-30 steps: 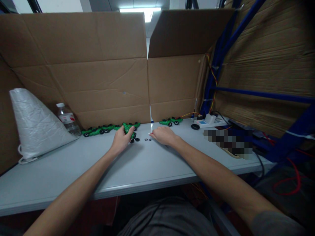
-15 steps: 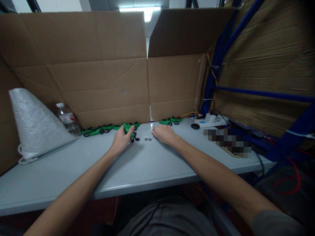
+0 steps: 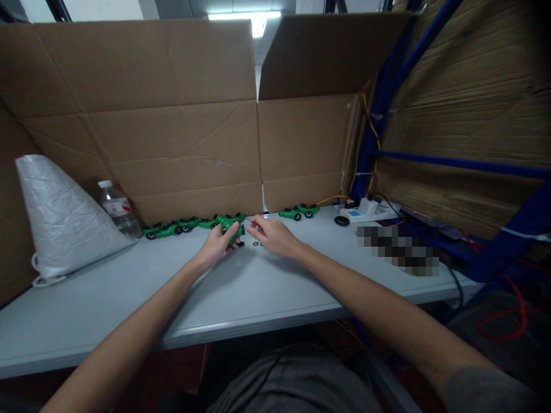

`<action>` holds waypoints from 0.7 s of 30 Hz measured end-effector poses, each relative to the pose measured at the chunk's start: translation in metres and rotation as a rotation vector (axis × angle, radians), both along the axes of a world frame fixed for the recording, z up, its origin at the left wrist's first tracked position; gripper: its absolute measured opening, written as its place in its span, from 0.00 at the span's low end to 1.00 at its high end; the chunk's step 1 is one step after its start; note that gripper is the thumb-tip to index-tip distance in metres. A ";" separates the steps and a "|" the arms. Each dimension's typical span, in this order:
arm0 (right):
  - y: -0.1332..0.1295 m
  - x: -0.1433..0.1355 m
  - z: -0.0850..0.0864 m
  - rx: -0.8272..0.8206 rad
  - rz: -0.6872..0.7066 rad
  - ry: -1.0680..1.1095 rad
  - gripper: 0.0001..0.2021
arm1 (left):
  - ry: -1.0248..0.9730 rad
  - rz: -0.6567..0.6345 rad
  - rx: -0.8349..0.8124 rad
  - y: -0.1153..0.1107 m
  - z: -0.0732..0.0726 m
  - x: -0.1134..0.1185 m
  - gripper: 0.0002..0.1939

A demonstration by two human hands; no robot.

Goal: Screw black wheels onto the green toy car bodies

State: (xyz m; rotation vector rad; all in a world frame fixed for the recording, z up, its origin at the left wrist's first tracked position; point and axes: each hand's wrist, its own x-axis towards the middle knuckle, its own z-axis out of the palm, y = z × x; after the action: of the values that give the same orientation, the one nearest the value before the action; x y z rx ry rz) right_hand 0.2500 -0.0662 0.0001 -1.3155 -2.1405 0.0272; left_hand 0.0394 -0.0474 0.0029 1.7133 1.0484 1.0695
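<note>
The left hand (image 3: pixel 214 246) has its grip wrapped round a green toy car (image 3: pixel 233 231) over the table (image 3: pixel 258 287), just beside the right hand (image 3: pixel 278 235), whose narrow grip pinches a slim, partly red item (image 3: pixel 257 223) too small to identify, near small dark rings (image 3: pixel 255 244).

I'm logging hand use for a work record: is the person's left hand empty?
No, the left hand has its thumb and fingers closed around a green toy race car.
</note>
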 end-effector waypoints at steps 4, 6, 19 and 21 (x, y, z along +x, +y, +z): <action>-0.001 -0.006 -0.008 0.031 0.118 0.156 0.16 | -0.076 -0.099 -0.019 -0.003 0.002 0.001 0.28; -0.002 -0.007 -0.009 0.036 0.137 0.192 0.16 | -0.086 -0.127 -0.029 -0.004 0.002 0.000 0.27; -0.007 -0.009 -0.005 0.036 0.293 0.298 0.14 | -0.097 -0.215 -0.031 -0.009 0.005 0.000 0.27; -0.007 -0.008 -0.005 0.045 0.320 0.321 0.13 | -0.107 -0.218 -0.022 -0.009 0.006 0.000 0.27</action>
State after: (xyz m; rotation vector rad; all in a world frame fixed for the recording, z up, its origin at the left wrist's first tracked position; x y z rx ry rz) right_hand 0.2416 -0.0732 -0.0050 -0.8641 -2.0348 0.2995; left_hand 0.0396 -0.0566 0.0088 1.6899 0.7835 0.9945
